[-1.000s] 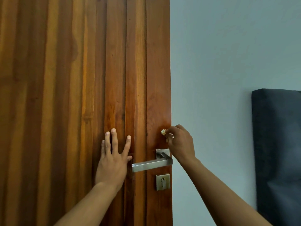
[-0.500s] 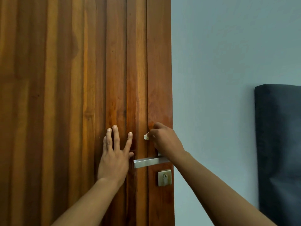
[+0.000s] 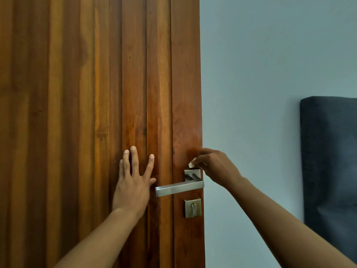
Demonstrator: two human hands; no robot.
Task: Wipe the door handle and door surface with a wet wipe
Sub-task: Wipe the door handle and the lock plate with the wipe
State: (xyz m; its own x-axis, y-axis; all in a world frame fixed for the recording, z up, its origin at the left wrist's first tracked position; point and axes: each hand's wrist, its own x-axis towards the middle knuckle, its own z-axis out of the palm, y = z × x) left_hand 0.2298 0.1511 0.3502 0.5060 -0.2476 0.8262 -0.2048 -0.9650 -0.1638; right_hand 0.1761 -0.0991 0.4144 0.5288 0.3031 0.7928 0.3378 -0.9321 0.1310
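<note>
A ribbed brown wooden door (image 3: 96, 113) fills the left half of the view. Its brushed-metal lever handle (image 3: 178, 187) sticks out leftward from a square plate near the door's right edge. My left hand (image 3: 133, 182) lies flat on the door with fingers spread, just left of the lever's tip. My right hand (image 3: 214, 167) pinches a small balled white wet wipe (image 3: 191, 165) against the wood right above the handle plate. A damp dark patch (image 3: 193, 150) shows on the wood above the wipe.
A square metal keyhole plate (image 3: 192, 208) sits below the handle. Right of the door's edge is a pale blue-grey wall (image 3: 251, 93). A dark padded panel (image 3: 330, 171) stands at the far right.
My right hand with the wipe swept left across the door strip, then back right and down to just above the handle plate. My left hand stayed flat on the door.
</note>
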